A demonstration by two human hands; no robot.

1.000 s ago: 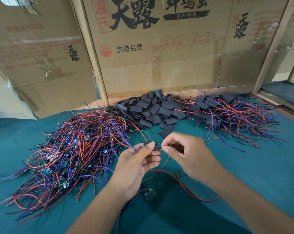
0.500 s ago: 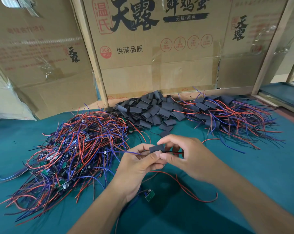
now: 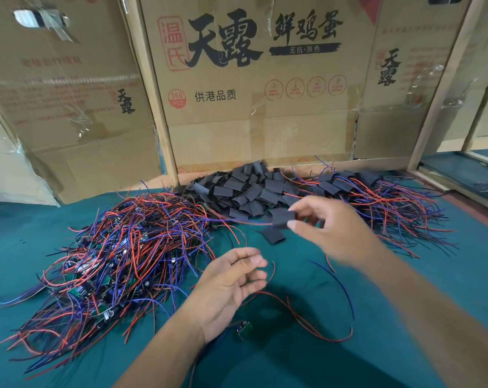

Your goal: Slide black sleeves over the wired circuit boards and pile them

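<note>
Flattened cardboard boxes printed with black characters stand along the back of the teal surface. At its left sprawls a tangle of red, blue and black wires with small green circuit boards among them. Behind the hands sits a heap of empty black sleeves, and to its right a pile of sleeved boards with wires trailing out. The right hand is raised over the surface, its grip pinching a black sleeve between thumb and forefinger — red and blue wires run from it towards the left. The left hand hovers lower, its grip loosely curled around nothing I can see. One loose sleeve lies between them on the surface, and a small green board rests beside the left wrist.
</note>
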